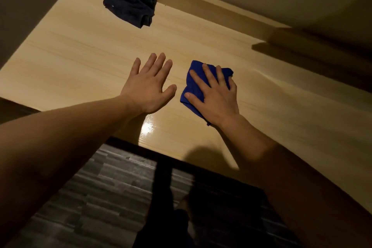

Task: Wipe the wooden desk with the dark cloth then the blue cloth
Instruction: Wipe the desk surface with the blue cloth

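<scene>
I observe my right hand [216,97] pressed flat on the blue cloth [194,86], fingers spread across the fabric, palm down; the hand lies on the cloth and is not clenched around it. The blue cloth is bunched and rests on the wooden desk [80,50], roughly midway between the desk's near edge and its far edge, toward the right of centre. Folds of the cloth show beyond the fingertips and along the thumb side.

My left hand [148,86] is just beside the cloth on its left, not touching it. Its fingers are extended and slightly apart, and it holds nothing. I cannot tell whether the palm contacts the desk surface.

The dark cloth [130,4] lies crumpled at the far edge of the desk, against the raised back rail [201,4], toward the far left corner and well apart from both hands. A bright reflection shows on the desk near its front edge.
</scene>
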